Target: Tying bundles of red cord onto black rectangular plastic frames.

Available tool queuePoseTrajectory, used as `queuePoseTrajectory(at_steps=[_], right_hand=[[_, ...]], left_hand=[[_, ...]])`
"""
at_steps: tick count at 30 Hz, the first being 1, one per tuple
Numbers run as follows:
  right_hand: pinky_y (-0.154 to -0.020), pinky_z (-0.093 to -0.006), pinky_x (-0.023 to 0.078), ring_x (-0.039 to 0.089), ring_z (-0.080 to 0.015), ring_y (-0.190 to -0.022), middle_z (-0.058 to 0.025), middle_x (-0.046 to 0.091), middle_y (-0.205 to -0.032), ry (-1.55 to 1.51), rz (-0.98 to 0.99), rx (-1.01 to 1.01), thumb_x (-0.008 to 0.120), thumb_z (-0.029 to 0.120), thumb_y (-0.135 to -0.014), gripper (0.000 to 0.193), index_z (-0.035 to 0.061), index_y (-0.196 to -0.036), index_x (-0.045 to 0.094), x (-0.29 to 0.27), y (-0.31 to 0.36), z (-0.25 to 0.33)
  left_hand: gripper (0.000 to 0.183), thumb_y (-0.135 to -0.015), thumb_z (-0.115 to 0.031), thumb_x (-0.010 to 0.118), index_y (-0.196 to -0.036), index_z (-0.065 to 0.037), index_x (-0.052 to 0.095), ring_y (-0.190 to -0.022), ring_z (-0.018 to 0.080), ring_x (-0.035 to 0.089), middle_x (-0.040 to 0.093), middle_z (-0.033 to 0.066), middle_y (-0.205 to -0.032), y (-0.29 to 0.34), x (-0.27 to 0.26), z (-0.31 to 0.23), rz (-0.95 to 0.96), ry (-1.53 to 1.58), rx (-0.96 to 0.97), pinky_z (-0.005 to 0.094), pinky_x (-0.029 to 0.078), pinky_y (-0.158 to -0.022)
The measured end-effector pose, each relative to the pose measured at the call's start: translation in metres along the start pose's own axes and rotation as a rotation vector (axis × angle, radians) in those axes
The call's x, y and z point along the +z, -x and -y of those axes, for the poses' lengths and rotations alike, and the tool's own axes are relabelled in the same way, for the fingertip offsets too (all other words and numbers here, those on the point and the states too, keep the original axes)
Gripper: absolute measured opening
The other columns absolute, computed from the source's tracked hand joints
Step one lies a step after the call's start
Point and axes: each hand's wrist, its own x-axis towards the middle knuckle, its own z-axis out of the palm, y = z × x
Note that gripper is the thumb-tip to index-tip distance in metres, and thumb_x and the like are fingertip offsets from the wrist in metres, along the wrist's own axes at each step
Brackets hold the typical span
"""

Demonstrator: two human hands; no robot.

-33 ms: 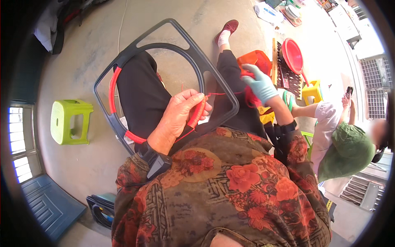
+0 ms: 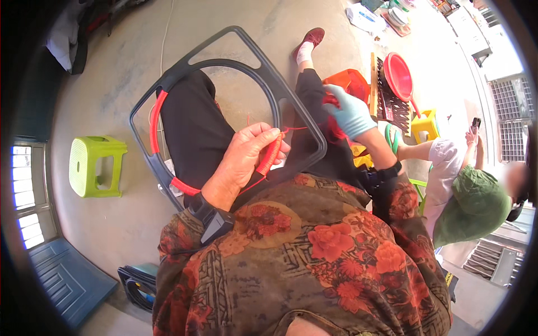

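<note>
A dark grey frame (image 2: 288, 106) with a round opening rests across my lap. Red cord is wound in tight coils (image 2: 272, 154) along the near right part of its ring; more red wrapping (image 2: 156, 126) covers stretches on the left. My bare left hand (image 2: 244, 152) pinches the ring at the end of the coils, thumb on top. From there a thin red strand (image 2: 297, 128) runs rightward. My right hand (image 2: 352, 113), in a pale blue glove, curls around a red cord bundle (image 2: 332, 101) over my right leg; its fingertips are partly hidden.
An orange container (image 2: 352, 81) and a red plastic basin (image 2: 398, 75) are beyond my right hand. To the right, a person in green (image 2: 476, 201) holds a phone (image 2: 476, 122). A lime green stool (image 2: 98, 167) stands at left, and a yellow stool (image 2: 427, 126) at right.
My right hand has shifted slightly left and turned, and the strand's slack hangs differently. My left hand and the frame have barely moved.
</note>
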Motion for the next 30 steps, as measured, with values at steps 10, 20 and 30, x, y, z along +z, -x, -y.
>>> queuePoseTrajectory(at_steps=[10, 20, 30], right_hand=[[-0.050, -0.0291, 0.043, 0.052, -0.0163, -0.056, -0.0071, 0.058, -0.072, -1.503, 0.336, 0.558, 0.047, 0.057, -0.090, 0.053, 0.0054, -0.084, 0.059, 0.055, -0.030, 0.105], [-0.081, -0.0310, 0.050, 0.061, -0.0159, -0.089, -0.0067, 0.062, -0.098, -1.224, 0.633, 0.174, 0.070, 0.013, -0.078, 0.048, 0.0008, -0.120, 0.051, 0.018, -0.009, 0.114], [-0.062, -0.0233, 0.047, 0.057, -0.0095, -0.070, 0.0012, 0.060, -0.085, -1.310, 0.192, 0.529, 0.063, 0.027, -0.085, 0.024, 0.0066, -0.099, 0.061, -0.003, 0.049, -0.002]], left_hand=[[0.022, -0.094, -0.020, 0.055, -0.100, 0.002, 0.057, -0.068, 0.0157, 0.062, 0.064, 0.0113, -0.084, 0.004, 0.000, 0.011, 0.077, 0.010, -0.155, 0.0253, 0.053, -0.060], [0.022, -0.093, -0.020, 0.057, -0.097, 0.002, 0.059, -0.061, 0.0145, 0.062, 0.064, 0.0095, -0.078, 0.007, -0.004, 0.009, -0.061, -0.060, 0.025, 0.0246, 0.052, -0.055], [0.021, -0.093, -0.023, 0.057, -0.092, -0.002, 0.057, -0.060, 0.0118, 0.060, 0.065, 0.0090, -0.078, 0.010, -0.008, 0.000, -0.077, -0.007, 0.067, 0.0231, 0.051, -0.056]])
